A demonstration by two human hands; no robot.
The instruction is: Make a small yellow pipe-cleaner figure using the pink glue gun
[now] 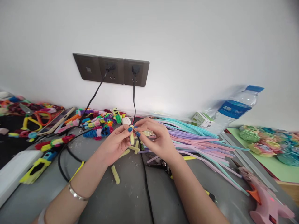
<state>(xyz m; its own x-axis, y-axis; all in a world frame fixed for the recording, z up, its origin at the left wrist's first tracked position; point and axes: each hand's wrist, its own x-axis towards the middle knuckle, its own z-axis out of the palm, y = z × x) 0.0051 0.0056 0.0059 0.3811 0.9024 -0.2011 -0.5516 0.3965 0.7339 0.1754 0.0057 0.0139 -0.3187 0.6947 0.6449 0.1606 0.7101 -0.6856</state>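
Near the middle of the table, my left hand [117,143] and my right hand [155,137] meet at the fingertips. Both pinch a short pale yellow piece of pipe cleaner [132,137], which hangs down between them. Its upper end is hidden by the fingers. Below the hands, more pale yellow pipe cleaner pieces lie on the grey table, one of them [115,175] apart from the rest. Partly behind my right wrist are pliers [161,163] with dark jaws. A bundle of long pastel pipe cleaners [198,140] spreads out to the right of my right hand.
A pink glue gun [266,199] rests at the right front, a water bottle [235,109] behind it. Black cables [145,177] run from the wall sockets [112,70] across the table. Colourful pipe cleaner figures [99,132], scissors [32,123] and a phone [57,120] are at the left.
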